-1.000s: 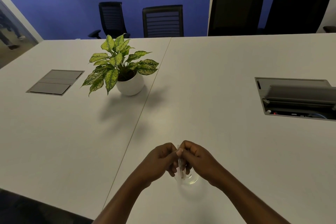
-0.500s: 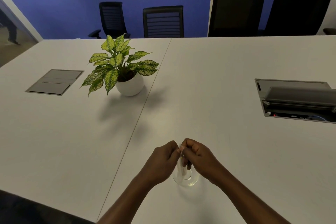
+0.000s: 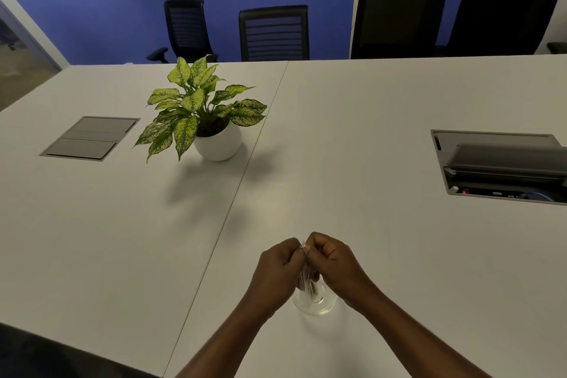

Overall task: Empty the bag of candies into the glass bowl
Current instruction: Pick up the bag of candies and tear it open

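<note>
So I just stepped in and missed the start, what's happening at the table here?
A person is working with both hands over a small glass bowl on the white table. The left hand and right hand are pinching the top of a small clear bag between them, holding it right above the bowl. Whether any candies have landed in the bowl is too small to tell. A potted plant stands farther back, untouched.

Both hands (left hand (image 3: 277,275), right hand (image 3: 334,268)) edged slightly farther up the table (image 3: 383,132); more glass bowl (image 3: 314,301) rim now exposed beneath.
</note>
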